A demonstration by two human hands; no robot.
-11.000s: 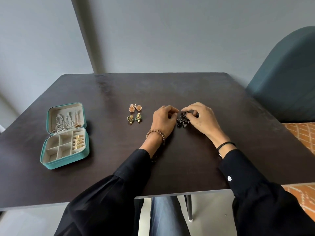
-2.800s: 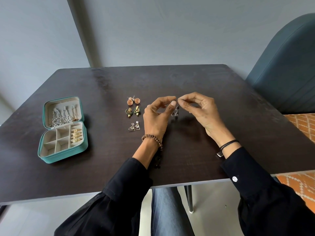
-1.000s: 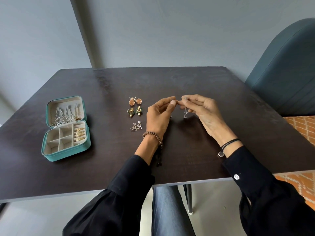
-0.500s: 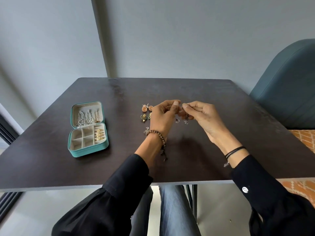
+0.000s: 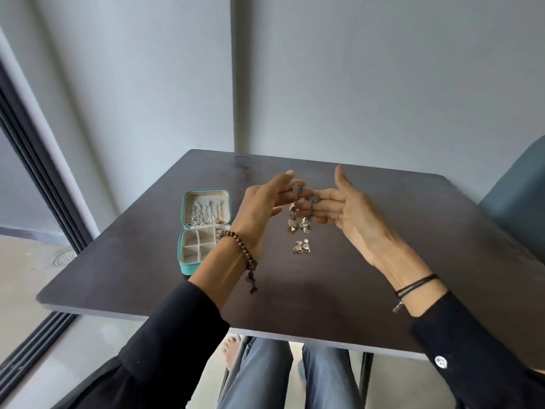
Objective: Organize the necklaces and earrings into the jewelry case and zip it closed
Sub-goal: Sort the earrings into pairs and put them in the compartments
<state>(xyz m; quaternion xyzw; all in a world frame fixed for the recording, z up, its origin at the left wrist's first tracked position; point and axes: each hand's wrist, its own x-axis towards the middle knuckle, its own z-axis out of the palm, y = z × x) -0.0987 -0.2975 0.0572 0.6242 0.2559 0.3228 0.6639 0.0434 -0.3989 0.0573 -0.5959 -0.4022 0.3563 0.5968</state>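
In the head view, pinched the left drop earring (image 5: pixel 292 225) in near-straight fingertips of the left hand (image 5: pixel 259 208) and the right drop earring (image 5: pixel 306 223) likewise in the right hand (image 5: pixel 351 214), dangled both above the table (image 5: pixel 427 231), with triangle studs (image 5: pixel 301 248) at 6 o'clock and the open teal jewelry case (image 5: pixel 185 261) at 9 o'clock.

Left hand (image 5: pixel 259 211), right hand (image 5: pixel 351 215) each hold up drop earrings (image 5: pixel 311 199) — case (image 5: pixel 188 267) open.

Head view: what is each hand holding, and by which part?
The left hand holds one long drop earring by its top stud; the right hand holds the matching earring by its top too. Both dangle above the table.
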